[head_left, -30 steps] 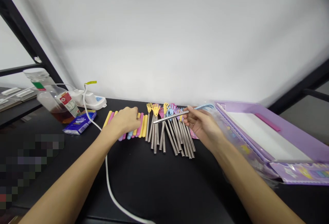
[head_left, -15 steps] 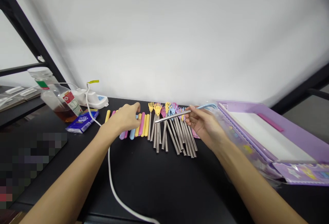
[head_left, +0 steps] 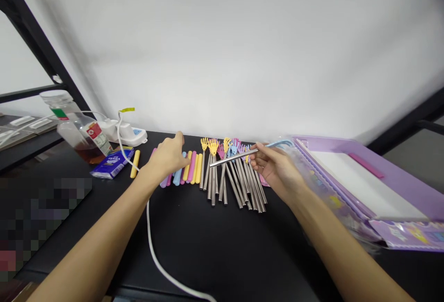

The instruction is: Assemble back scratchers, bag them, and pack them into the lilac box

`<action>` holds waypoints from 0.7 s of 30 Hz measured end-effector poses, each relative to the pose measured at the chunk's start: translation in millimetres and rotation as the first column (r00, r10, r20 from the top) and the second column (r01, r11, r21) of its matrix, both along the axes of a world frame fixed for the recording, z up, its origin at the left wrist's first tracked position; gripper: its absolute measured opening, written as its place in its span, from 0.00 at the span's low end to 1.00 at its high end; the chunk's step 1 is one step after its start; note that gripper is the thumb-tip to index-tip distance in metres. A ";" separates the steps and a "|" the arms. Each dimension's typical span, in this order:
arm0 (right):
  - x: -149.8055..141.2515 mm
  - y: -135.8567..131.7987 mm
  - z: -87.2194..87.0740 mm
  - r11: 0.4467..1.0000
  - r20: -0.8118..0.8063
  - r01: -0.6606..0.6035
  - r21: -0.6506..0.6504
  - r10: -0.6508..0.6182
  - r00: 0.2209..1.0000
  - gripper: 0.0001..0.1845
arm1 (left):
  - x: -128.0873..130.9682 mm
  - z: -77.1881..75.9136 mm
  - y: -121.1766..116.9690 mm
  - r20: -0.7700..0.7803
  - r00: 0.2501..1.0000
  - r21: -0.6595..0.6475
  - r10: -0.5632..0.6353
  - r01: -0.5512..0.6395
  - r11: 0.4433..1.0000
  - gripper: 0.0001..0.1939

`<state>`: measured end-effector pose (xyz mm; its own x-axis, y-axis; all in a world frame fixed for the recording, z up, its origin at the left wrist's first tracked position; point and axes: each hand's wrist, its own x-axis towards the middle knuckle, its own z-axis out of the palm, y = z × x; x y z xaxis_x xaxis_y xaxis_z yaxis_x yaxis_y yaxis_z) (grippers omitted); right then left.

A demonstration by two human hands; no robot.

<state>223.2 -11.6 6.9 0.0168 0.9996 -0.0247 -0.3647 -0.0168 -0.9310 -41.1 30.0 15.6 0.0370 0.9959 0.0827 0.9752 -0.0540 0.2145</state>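
My right hand (head_left: 272,165) is closed around a back scratcher (head_left: 232,157), its bare metal rod pointing left and a light blue head behind the fingers. Below and beside that rod lies a bunch of metal-rod back scratchers (head_left: 239,184) with yellow, pink, purple and blue hand-shaped heads. My left hand (head_left: 168,156) is over a row of coloured plastic handles (head_left: 192,168), thumb and forefinger apart; its other fingers are hidden, as are the handles underneath. One yellow handle (head_left: 135,164) lies apart, left of this hand.
At right stands an open purple box (head_left: 326,142) with clear plastic wrap along its side. A blue tissue pack (head_left: 113,163), a bottle of brown liquid (head_left: 81,131) and a white power strip (head_left: 133,135) are at left. A white cable (head_left: 151,242) crosses the black table.
The yellow handle at the left end has shifted left, away from the row. My left hand's thumb and forefinger have spread wider. The right hand keeps the back scratcher almost still.
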 end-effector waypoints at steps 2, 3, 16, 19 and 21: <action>-0.1 -0.2 0.2 1.000 -0.003 -0.009 0.004 0.009 1.000 0.13 | 1.1 1.4 -0.3 0.068 0.998 0.075 -0.009 0.004 0.997 0.24; -0.1 -0.2 0.3 1.000 -0.006 -0.010 0.003 0.010 1.000 0.13 | 2.3 3.2 -1.0 0.114 0.993 0.129 -0.039 0.024 0.991 0.22; 17.9 9.4 2.7 0.968 -0.226 0.245 0.044 -0.230 0.947 0.13 | 38.6 5.3 -25.8 0.490 0.580 0.389 -0.651 0.523 0.758 0.20; 22.0 11.3 1.2 0.955 -0.228 0.290 0.066 -0.268 0.936 0.13 | 45.7 1.0 -30.9 0.395 0.607 0.391 -0.689 0.568 0.724 0.19; 22.0 11.6 0.6 0.947 -0.233 0.314 0.066 -0.292 0.928 0.13 | 48.9 -1.2 -32.5 0.356 0.616 0.425 -0.703 0.563 0.709 0.18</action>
<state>245.2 -0.1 7.5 0.3246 0.9451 0.0379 -0.5310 0.2153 -0.8196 7.9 -2.4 14.4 0.5380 0.6749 0.5051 0.4524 -0.7368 0.5025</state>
